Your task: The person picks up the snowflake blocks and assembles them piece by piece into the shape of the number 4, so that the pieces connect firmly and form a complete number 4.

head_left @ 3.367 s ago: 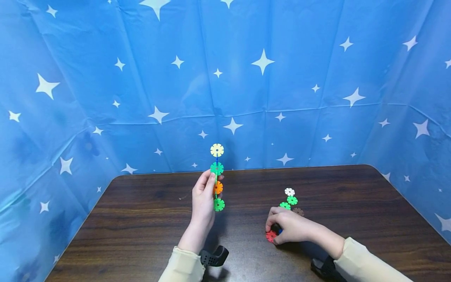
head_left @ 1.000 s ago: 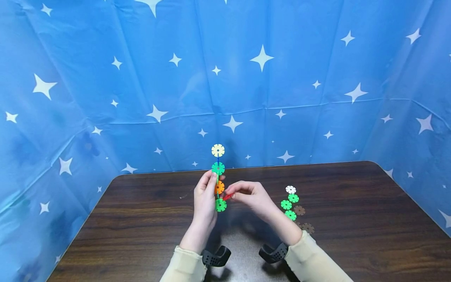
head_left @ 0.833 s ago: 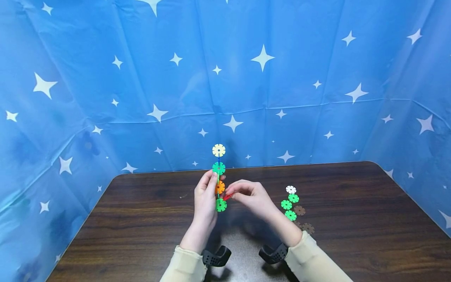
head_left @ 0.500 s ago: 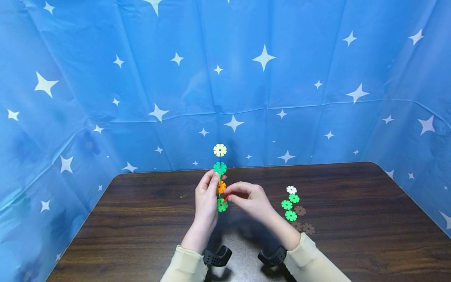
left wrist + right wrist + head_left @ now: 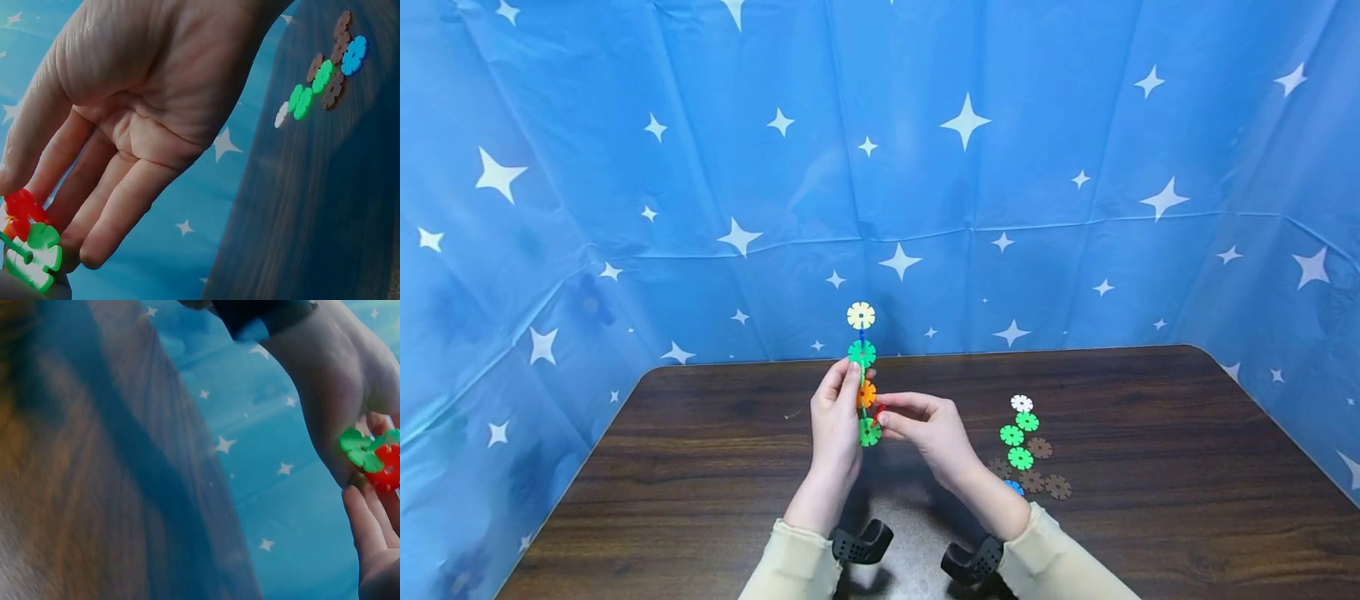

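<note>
My left hand [image 5: 833,425] pinches an upright chain of notched snowflake discs between thumb and fingers. From the top it has a cream disc [image 5: 861,316], a blue one edge-on, a teal-green disc [image 5: 862,353], an orange disc [image 5: 867,393] and a lowest green disc [image 5: 867,439], with thin green discs edge-on between. My right hand [image 5: 938,429] pinches a red disc [image 5: 878,414] by thumb and fingertips, against the lowest green disc. In the right wrist view the red disc [image 5: 389,472] touches a green disc [image 5: 361,453]; whether their slots interlock I cannot tell.
Loose discs lie on the dark wooden table [image 5: 700,483] right of my right hand: a white disc [image 5: 1022,403], several green ones [image 5: 1020,458], several brown ones [image 5: 1057,487] and a blue disc [image 5: 1014,487] partly behind my forearm. A blue star-patterned curtain [image 5: 917,183] stands behind.
My right hand has picked the red disc off the table and brought it left to the chain's lowest green disc. Lately the red disc has turned more upright, and the chain has shifted slightly left.
</note>
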